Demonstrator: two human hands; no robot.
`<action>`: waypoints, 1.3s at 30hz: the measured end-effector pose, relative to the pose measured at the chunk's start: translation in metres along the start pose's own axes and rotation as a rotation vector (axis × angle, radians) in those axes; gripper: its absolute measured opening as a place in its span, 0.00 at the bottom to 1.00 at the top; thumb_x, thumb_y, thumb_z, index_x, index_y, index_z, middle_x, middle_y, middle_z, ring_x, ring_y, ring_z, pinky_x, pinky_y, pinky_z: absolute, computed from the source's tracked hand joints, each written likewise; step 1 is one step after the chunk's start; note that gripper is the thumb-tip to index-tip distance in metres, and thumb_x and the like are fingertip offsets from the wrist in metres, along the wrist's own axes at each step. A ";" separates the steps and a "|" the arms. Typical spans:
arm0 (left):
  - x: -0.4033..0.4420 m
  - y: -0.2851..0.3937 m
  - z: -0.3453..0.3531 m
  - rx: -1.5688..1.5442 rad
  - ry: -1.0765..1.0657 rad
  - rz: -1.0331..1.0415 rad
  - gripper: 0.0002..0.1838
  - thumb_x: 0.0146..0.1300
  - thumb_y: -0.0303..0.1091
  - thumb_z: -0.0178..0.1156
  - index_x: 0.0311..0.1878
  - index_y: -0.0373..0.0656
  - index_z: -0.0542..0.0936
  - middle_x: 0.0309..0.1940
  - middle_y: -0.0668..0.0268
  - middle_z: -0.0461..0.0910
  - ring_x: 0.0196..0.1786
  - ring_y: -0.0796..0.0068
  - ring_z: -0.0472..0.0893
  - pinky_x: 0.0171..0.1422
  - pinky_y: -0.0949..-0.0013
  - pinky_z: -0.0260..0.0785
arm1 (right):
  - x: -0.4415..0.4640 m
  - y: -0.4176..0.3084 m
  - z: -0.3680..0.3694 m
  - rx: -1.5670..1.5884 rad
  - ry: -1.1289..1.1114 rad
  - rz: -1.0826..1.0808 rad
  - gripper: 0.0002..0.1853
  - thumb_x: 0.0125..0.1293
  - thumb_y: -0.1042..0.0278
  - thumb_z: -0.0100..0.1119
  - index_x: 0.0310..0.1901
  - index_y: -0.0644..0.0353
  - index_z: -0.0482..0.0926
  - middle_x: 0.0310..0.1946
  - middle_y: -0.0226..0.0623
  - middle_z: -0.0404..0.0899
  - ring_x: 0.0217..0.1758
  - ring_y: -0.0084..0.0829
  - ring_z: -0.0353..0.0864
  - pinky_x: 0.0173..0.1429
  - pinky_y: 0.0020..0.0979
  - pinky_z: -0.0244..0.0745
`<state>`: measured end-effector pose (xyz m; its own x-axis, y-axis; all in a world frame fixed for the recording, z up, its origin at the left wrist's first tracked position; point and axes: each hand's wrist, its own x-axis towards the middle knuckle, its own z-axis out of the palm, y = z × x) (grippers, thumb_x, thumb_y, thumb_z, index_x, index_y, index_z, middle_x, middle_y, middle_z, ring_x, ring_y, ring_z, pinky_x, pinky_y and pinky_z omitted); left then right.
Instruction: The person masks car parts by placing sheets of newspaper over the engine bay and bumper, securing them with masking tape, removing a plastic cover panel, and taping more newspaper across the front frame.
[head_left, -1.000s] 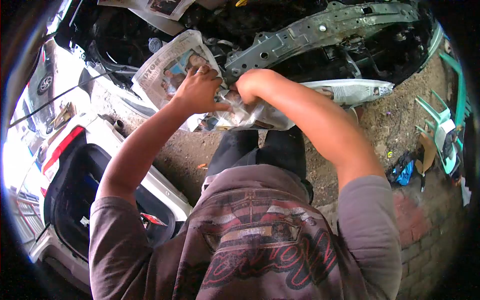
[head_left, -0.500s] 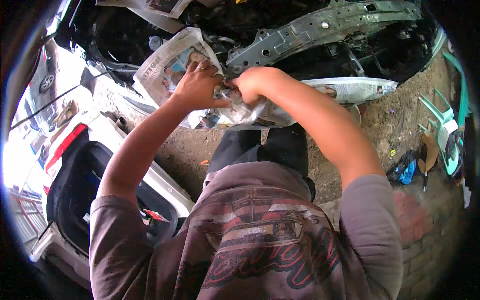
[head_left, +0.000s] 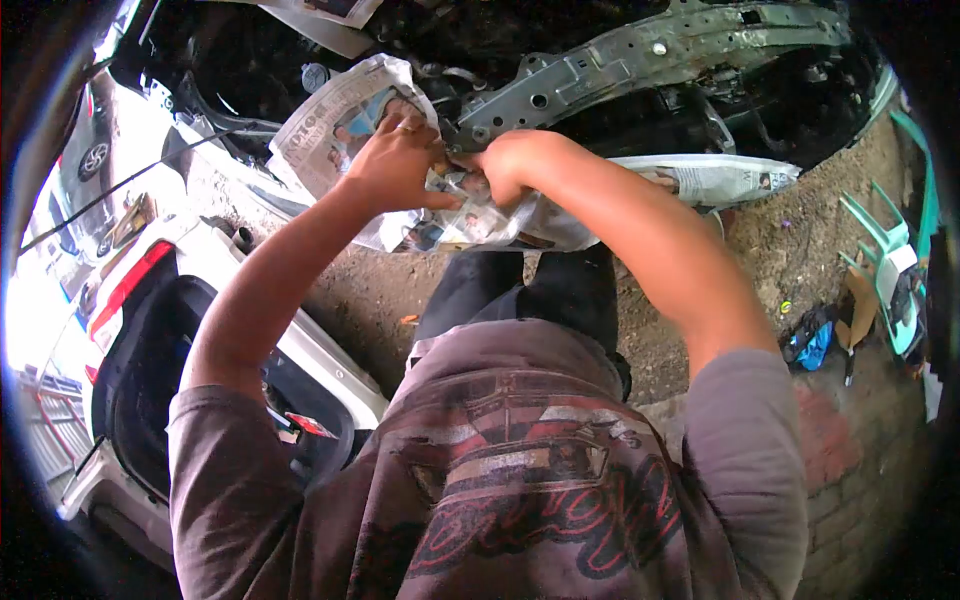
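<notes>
A printed newspaper sheet (head_left: 318, 122) covers the front edge of an opened car body in front of me, creased and bunched under my hands. My left hand (head_left: 396, 170) lies on it with fingers spread and thumb stretched to the right; a ring shows on one finger. Just to the right, my right hand (head_left: 508, 168) has its fingers curled in at the crumpled paper, the index finger pointing left. Its fingertips are partly hidden, but they seem to pinch the newspaper. Behind both hands runs a grey metal crossmember (head_left: 590, 75) with round holes.
More newspaper (head_left: 710, 178) runs along the car's edge at right. A white car with its trunk open (head_left: 335, 375) stands behind at left. On the dirt ground at right are a green plastic chair (head_left: 890, 240) and a blue bag (head_left: 815, 345).
Both hands stay at nearly the same spot on the newspaper. My right hand and the left fingers shift only slightly, and the view tilts a little.
</notes>
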<state>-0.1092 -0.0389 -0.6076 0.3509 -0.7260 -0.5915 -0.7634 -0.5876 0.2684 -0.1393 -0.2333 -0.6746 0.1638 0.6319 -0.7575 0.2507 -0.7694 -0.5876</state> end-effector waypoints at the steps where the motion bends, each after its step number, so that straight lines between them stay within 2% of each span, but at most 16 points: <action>1: 0.000 -0.002 0.004 -0.005 -0.003 -0.001 0.39 0.55 0.72 0.71 0.53 0.44 0.89 0.57 0.57 0.85 0.73 0.51 0.74 0.83 0.46 0.57 | 0.001 -0.003 -0.002 -0.049 -0.068 0.001 0.49 0.58 0.54 0.69 0.84 0.32 0.62 0.61 0.46 0.87 0.65 0.48 0.85 0.68 0.46 0.79; 3: 0.005 -0.009 0.008 -0.072 -0.033 0.019 0.34 0.54 0.69 0.73 0.46 0.46 0.90 0.52 0.59 0.85 0.70 0.52 0.76 0.80 0.47 0.61 | 0.000 -0.002 -0.010 -0.104 -0.126 0.012 0.53 0.56 0.54 0.72 0.85 0.32 0.60 0.61 0.46 0.87 0.64 0.48 0.85 0.67 0.46 0.79; 7: 0.002 -0.010 0.005 -0.192 0.021 -0.028 0.32 0.54 0.68 0.74 0.45 0.46 0.90 0.53 0.59 0.85 0.69 0.52 0.77 0.78 0.49 0.64 | -0.010 0.000 -0.009 -0.029 -0.042 -0.008 0.56 0.52 0.55 0.74 0.85 0.32 0.58 0.59 0.45 0.88 0.63 0.47 0.86 0.66 0.45 0.81; 9: -0.004 -0.014 0.014 -0.052 0.127 0.111 0.33 0.55 0.68 0.73 0.49 0.47 0.90 0.58 0.57 0.84 0.70 0.49 0.77 0.80 0.52 0.65 | -0.013 -0.002 -0.006 -0.025 0.000 -0.042 0.56 0.53 0.55 0.73 0.86 0.31 0.57 0.59 0.45 0.88 0.64 0.47 0.86 0.66 0.45 0.81; 15: -0.001 -0.016 0.016 -0.050 0.027 0.056 0.40 0.57 0.69 0.71 0.63 0.48 0.87 0.74 0.54 0.76 0.78 0.47 0.71 0.85 0.50 0.59 | -0.006 -0.006 -0.004 -0.109 0.008 -0.031 0.54 0.58 0.58 0.67 0.86 0.27 0.54 0.61 0.47 0.86 0.64 0.48 0.86 0.67 0.46 0.80; 16: -0.003 -0.016 0.014 -0.049 0.028 0.055 0.40 0.57 0.69 0.71 0.63 0.48 0.87 0.74 0.54 0.76 0.78 0.47 0.71 0.85 0.50 0.59 | -0.005 -0.006 -0.004 -0.079 0.020 -0.018 0.38 0.55 0.59 0.68 0.71 0.40 0.72 0.60 0.44 0.88 0.62 0.46 0.87 0.65 0.46 0.82; 18: -0.005 -0.014 0.009 -0.141 0.010 -0.005 0.41 0.57 0.71 0.70 0.64 0.48 0.87 0.75 0.54 0.75 0.79 0.47 0.70 0.85 0.47 0.58 | -0.003 -0.002 -0.004 -0.047 0.033 0.001 0.26 0.52 0.60 0.70 0.56 0.53 0.91 0.59 0.42 0.89 0.59 0.44 0.89 0.62 0.46 0.83; 19: -0.006 -0.012 0.007 -0.141 0.011 -0.004 0.41 0.57 0.71 0.70 0.64 0.48 0.87 0.75 0.54 0.75 0.79 0.47 0.70 0.85 0.47 0.58 | -0.004 -0.003 -0.007 -0.061 -0.004 -0.009 0.38 0.55 0.59 0.68 0.72 0.38 0.71 0.60 0.45 0.88 0.61 0.46 0.88 0.65 0.46 0.82; 21: -0.011 -0.007 0.006 -0.042 0.016 -0.002 0.42 0.56 0.70 0.71 0.64 0.47 0.86 0.75 0.55 0.75 0.78 0.47 0.71 0.85 0.49 0.58 | -0.006 -0.005 -0.014 -0.075 -0.042 -0.026 0.54 0.59 0.59 0.66 0.87 0.24 0.51 0.61 0.47 0.86 0.62 0.49 0.87 0.67 0.45 0.80; 24: -0.005 -0.009 0.006 -0.031 0.046 0.034 0.42 0.55 0.69 0.72 0.63 0.44 0.87 0.74 0.55 0.76 0.77 0.48 0.71 0.85 0.49 0.59 | -0.012 -0.005 -0.025 -0.037 -0.130 -0.015 0.54 0.59 0.58 0.66 0.87 0.25 0.52 0.61 0.47 0.86 0.63 0.49 0.86 0.67 0.45 0.80; 27: -0.001 -0.002 -0.013 -0.007 -0.019 -0.014 0.42 0.53 0.69 0.73 0.61 0.43 0.88 0.73 0.55 0.76 0.76 0.49 0.72 0.84 0.49 0.59 | 0.000 -0.002 -0.025 0.075 -0.240 0.011 0.51 0.58 0.59 0.66 0.86 0.27 0.57 0.59 0.47 0.87 0.62 0.48 0.87 0.65 0.44 0.82; 30: 0.000 -0.007 0.004 -0.111 0.023 0.002 0.40 0.52 0.67 0.74 0.56 0.41 0.89 0.72 0.55 0.77 0.75 0.49 0.73 0.82 0.49 0.61 | -0.004 -0.004 -0.003 -0.051 0.041 -0.048 0.49 0.58 0.60 0.67 0.83 0.30 0.63 0.58 0.45 0.88 0.61 0.46 0.88 0.61 0.44 0.84; 31: 0.004 -0.010 0.007 -0.109 0.024 0.004 0.40 0.52 0.67 0.74 0.56 0.41 0.89 0.72 0.55 0.77 0.75 0.49 0.73 0.82 0.49 0.61 | -0.008 -0.003 -0.003 -0.037 0.047 -0.008 0.34 0.57 0.61 0.68 0.69 0.42 0.77 0.57 0.43 0.89 0.59 0.43 0.89 0.61 0.45 0.83; 33: 0.010 -0.016 0.015 -0.216 -0.063 -0.020 0.37 0.52 0.65 0.75 0.54 0.43 0.89 0.72 0.54 0.78 0.73 0.45 0.76 0.79 0.49 0.67 | -0.011 -0.005 -0.003 -0.015 0.047 0.034 0.23 0.56 0.62 0.69 0.54 0.54 0.92 0.56 0.41 0.90 0.57 0.41 0.90 0.61 0.45 0.83; 35: 0.009 -0.013 0.012 -0.270 -0.109 -0.038 0.35 0.52 0.63 0.76 0.53 0.44 0.88 0.72 0.53 0.78 0.72 0.44 0.77 0.78 0.49 0.70 | 0.000 -0.009 -0.005 -0.060 -0.109 0.075 0.21 0.56 0.62 0.69 0.53 0.54 0.92 0.55 0.41 0.90 0.55 0.40 0.90 0.59 0.45 0.83; 39: 0.008 -0.004 -0.002 -0.408 -0.116 -0.158 0.29 0.53 0.59 0.75 0.46 0.43 0.89 0.68 0.50 0.80 0.66 0.44 0.82 0.74 0.52 0.73 | 0.010 -0.008 -0.001 -0.076 -0.150 0.088 0.21 0.58 0.60 0.68 0.54 0.52 0.91 0.56 0.40 0.90 0.54 0.41 0.90 0.59 0.47 0.83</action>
<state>-0.1026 -0.0429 -0.6121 0.3653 -0.5851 -0.7240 -0.4206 -0.7976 0.4324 -0.1384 -0.2212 -0.6772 0.0455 0.5372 -0.8422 0.3141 -0.8080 -0.4984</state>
